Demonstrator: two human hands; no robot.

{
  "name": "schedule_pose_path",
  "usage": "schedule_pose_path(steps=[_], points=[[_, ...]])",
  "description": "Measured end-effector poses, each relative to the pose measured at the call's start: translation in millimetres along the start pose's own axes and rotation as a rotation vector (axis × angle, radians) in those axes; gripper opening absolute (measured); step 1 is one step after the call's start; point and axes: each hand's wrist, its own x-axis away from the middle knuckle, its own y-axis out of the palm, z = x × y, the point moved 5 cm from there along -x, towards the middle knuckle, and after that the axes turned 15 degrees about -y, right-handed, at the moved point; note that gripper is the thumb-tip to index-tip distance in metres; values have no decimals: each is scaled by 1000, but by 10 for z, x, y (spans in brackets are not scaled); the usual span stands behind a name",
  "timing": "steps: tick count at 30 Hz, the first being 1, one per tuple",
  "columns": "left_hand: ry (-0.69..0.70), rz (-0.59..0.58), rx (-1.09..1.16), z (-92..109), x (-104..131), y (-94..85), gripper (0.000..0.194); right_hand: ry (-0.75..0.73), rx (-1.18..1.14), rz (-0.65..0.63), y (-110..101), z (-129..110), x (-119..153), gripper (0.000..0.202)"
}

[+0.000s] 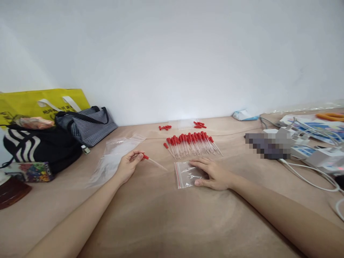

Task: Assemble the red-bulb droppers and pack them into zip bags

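Between the thumb and fingers of my left hand (pixel 130 165) is the red bulb end of a dropper (pixel 157 164), its clear tube pointing right and slightly down. My right hand (pixel 212 174) lies with fingers spread over the right part of a clear zip bag (pixel 185 175) with a red strip along its left edge. Just beyond the bag lies a row of red-topped droppers (pixel 190 143), bulbs away from me. Loose red bulbs (pixel 199 125) lie in two small groups farther back, with clear tubes (pixel 185 124) between them.
Clear plastic bags (pixel 110 157) lie beside my left hand. A striped bag (pixel 91 125), a black bag (pixel 40 147) and a small bottle (pixel 85 149) stand at the left. White chargers (pixel 328 157), cables and a blurred dark object (pixel 266 145) are at the right.
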Motion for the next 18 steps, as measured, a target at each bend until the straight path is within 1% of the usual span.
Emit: schedule_pose_path(steps=[3,6,11,15,18], points=[[-16,6,8,-9,166,-23,42,9,5,-6,3,-5,0,62],[-3,9,-5,39,271,56,40,7,15,-12,0,-11,-6,62],[1,22,-1,103,336,182,40,5,12,-5,0,-12,-7,62],[-2,-18,19,107,379,253,36,2,9,3,3,-5,-5,62],[7,-81,24,118,439,343,30,-1,20,0,-1,-9,-13,62]])
